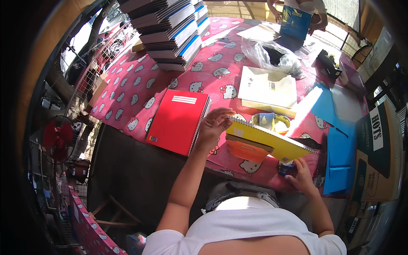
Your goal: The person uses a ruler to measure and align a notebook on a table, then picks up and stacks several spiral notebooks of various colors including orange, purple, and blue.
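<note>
My left hand [216, 127] is closed on the upper left corner of a yellow spiral notebook [272, 142], which tilts above the near edge of the table. Its wire binding runs along the top edge. Below the notebook's right part, my right hand [302, 177] has its thumb and fingers apart, beside a small dark blue object [287, 169] whose kind I cannot make out. An orange flat item [244, 151] shows under the notebook, partly covered by it. To the left lies a red spiral notebook [178, 121], close to my left forearm.
Tall stacks of notebooks [172, 36] stand at the back left. Cream spiral notebooks [267, 89] and a clear plastic bag [272, 57] lie farther back. Blue sheets [340, 161] and a cardboard box [378, 153] are at right. Across the table, another person holds a blue notebook [294, 22].
</note>
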`<state>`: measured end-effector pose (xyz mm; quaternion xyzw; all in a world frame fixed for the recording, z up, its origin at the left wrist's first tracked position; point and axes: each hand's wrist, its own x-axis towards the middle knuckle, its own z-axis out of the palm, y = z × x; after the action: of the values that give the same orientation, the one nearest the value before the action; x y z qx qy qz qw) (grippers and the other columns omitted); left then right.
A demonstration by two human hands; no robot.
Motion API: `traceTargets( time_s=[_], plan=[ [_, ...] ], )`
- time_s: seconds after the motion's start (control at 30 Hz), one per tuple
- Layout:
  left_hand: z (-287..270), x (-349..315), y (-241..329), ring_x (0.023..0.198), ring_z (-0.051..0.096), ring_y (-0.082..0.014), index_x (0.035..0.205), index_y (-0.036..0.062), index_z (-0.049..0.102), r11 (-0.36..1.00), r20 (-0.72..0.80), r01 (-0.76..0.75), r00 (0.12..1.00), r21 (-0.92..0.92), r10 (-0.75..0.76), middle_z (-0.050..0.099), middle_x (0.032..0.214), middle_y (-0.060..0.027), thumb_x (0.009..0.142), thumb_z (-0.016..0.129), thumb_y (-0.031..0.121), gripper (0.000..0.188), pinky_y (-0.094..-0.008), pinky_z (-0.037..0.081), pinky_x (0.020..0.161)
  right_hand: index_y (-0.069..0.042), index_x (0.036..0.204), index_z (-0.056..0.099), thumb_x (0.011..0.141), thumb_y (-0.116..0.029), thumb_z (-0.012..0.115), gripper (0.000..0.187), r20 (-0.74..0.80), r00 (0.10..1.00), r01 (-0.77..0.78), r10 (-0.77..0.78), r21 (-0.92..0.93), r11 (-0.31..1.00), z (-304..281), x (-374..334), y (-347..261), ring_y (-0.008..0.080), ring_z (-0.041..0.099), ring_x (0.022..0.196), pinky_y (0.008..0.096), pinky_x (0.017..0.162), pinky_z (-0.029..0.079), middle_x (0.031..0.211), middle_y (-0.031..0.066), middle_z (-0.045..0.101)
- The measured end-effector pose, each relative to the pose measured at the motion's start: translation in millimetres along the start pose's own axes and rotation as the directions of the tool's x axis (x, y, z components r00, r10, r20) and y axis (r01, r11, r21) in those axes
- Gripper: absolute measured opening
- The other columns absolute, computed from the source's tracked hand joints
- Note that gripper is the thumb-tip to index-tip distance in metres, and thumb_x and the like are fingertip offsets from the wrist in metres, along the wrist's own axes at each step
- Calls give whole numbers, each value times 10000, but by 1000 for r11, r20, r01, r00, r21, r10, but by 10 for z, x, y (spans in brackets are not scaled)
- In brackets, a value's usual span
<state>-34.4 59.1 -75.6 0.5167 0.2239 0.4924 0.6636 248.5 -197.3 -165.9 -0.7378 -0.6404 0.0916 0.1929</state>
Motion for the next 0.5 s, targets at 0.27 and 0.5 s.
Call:
traceTargets(
  time_s=[0.27,0.5],
  plan=[
    [634,123,19,888,633,-163,905,30,562,940,185,-296,947,170,264,616,992,-98,819,666,-49,157,-300,523,820,-66,1226,481,829,-204,640,449,23,935,-303,355,573,761,-411,-270,-914,325,514,985,438,861,404,1070,160,502],
    [1176,-114,71,923,652,-224,965,-2,580,595,412,-716,698,366,586,622,989,-159,813,617,-102,186,-306,547,760,-65,1239,505,819,-181,659,462,-469,882,49,57,212,976,-1230,289,-1681,339,522,938,423,824,422,1089,181,481]
  ],
)
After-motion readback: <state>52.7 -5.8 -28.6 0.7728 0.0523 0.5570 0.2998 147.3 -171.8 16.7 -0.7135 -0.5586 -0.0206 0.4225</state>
